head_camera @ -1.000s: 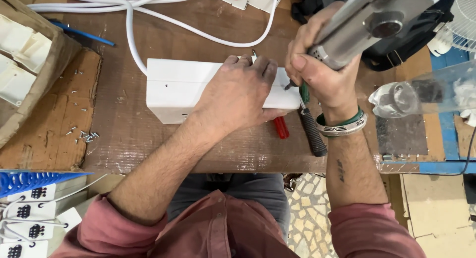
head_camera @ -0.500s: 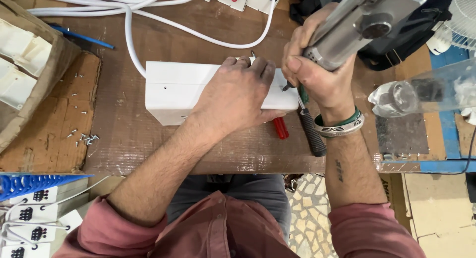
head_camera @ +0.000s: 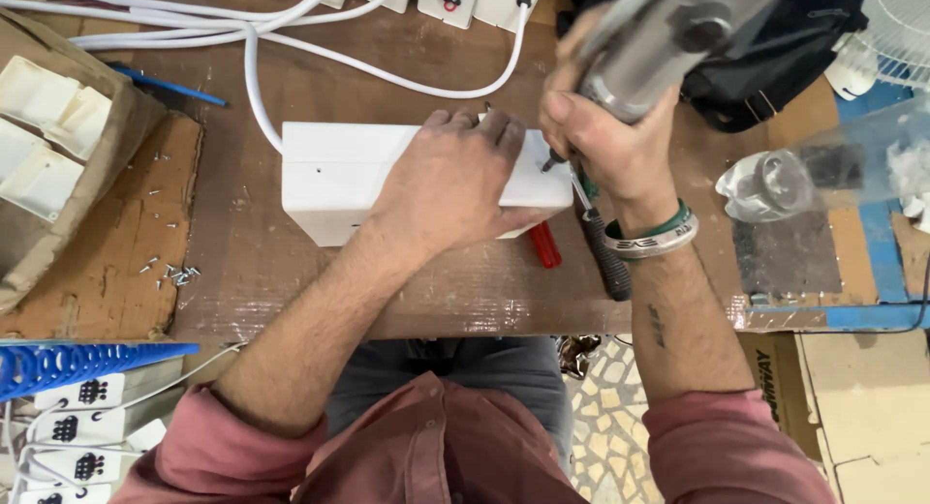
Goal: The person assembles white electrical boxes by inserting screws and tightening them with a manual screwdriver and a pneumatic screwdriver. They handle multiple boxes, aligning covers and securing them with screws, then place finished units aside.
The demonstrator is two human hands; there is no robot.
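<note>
1. While the left hand (head_camera: 455, 189) lies flat, fingers spread, on the white rectangular plastic box (head_camera: 339, 175), that box rests on the brown wooden desk (head_camera: 436, 291), near its front edge.
2. Right hand (head_camera: 610, 141) is wrapped tight around a grey metal power screwdriver (head_camera: 659, 49), whose tip meets the box's right end.
3. A white cable (head_camera: 387, 73) leaves the box's far left corner and curves across the desk.
4. Just beside the box's near right corner lie a red-handled tool (head_camera: 544, 244) and a black-handled tool (head_camera: 605, 257).
5. Small loose metal screws (head_camera: 172, 272) lie scattered on a cardboard sheet (head_camera: 107, 262), left of the box.
</note>
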